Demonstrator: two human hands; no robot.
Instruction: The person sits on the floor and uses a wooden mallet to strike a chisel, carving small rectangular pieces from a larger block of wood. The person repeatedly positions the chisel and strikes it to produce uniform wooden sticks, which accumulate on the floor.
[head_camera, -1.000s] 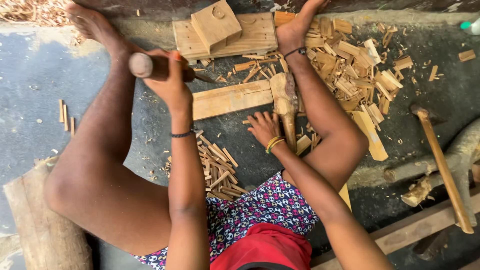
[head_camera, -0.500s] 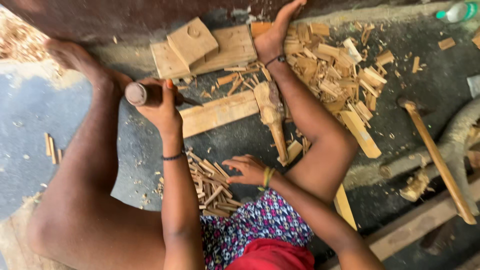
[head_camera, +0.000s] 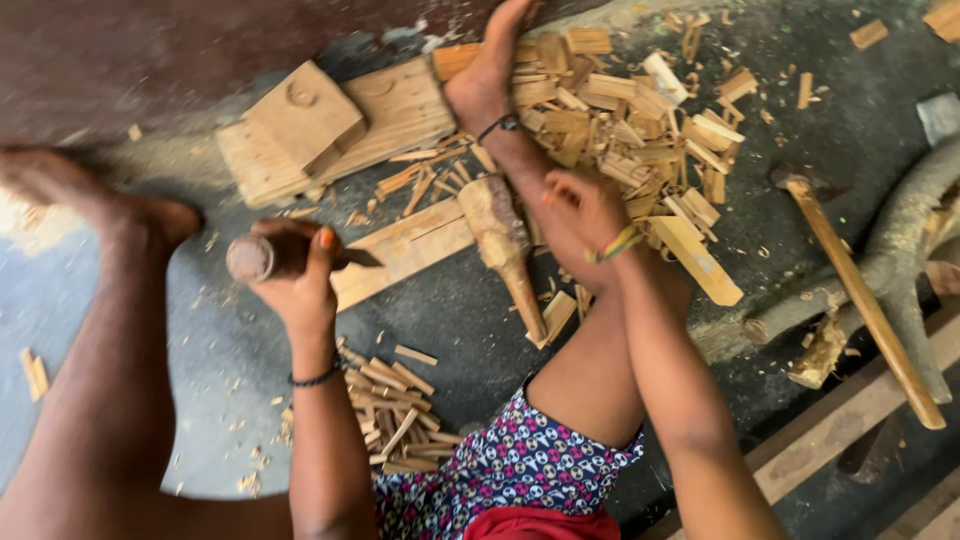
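My left hand (head_camera: 298, 282) is shut on the round wooden handle of a chisel (head_camera: 252, 258). The chisel's dark blade rests against the near end of a pale wooden plank (head_camera: 410, 245) lying on the grey floor. A club-shaped wooden mallet (head_camera: 500, 240) lies across the plank's right end, its handle pointing toward me. My right hand (head_camera: 585, 212) hovers just right of the mallet's head, over my right shin. Its fingers are loosely bent and nothing shows in them.
A stack of flat wooden blocks (head_camera: 330, 125) sits beyond the plank. A heap of offcuts (head_camera: 640, 120) lies around my right foot, and several short sticks (head_camera: 390, 400) lie by my thigh. A long-handled tool (head_camera: 860, 300), a grey branch (head_camera: 905, 230) and a timber beam (head_camera: 850, 430) are at the right.
My right hand left the floor beside the mallet handle, swung toward the sticks, then rose to the right of the mallet head. My left hand kept its hold on the chisel.
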